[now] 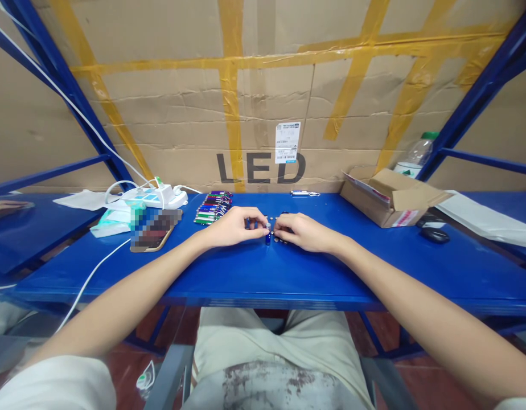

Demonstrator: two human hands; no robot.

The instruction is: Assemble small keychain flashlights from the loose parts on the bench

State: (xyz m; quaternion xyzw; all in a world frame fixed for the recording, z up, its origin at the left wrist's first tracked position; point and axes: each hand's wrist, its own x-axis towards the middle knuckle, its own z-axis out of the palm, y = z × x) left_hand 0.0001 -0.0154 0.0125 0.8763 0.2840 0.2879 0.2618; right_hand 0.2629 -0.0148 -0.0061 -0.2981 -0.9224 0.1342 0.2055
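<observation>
The left hand (234, 228) bends its thumb and forefinger toward each other around the top of a small blue tube (268, 238), which stands roughly upright above the front half of the blue table (254, 273). The grip looks narrow and closed on the tube, though the fingertips cover part of its pale upper end; whether its foot touches the table is hard to tell. The right hand (308, 232) faces it just across a small gap, fingers curled downward. Its fingertips hide whatever lies beneath them, so I cannot tell if they hold anything. Small round pieces (276, 240) show beside them, too tiny to make out, with dark bits partly under the hand.

Beyond the left hand, a row of coloured tubes (212, 208) lies packed together, its near right corner close to the knuckles. A single tube (303, 193) lies at the table's back edge. To the left, a phone (164, 241) has its screen blurred into blocks, near a power strip (174, 198) partly buried in cables. On the right, an open carton (395, 199) hides its contents; a bottle (412, 156) behind is partly covered by the carton and a blue post. Another person's hand (7, 208) is cut off at the left edge.
</observation>
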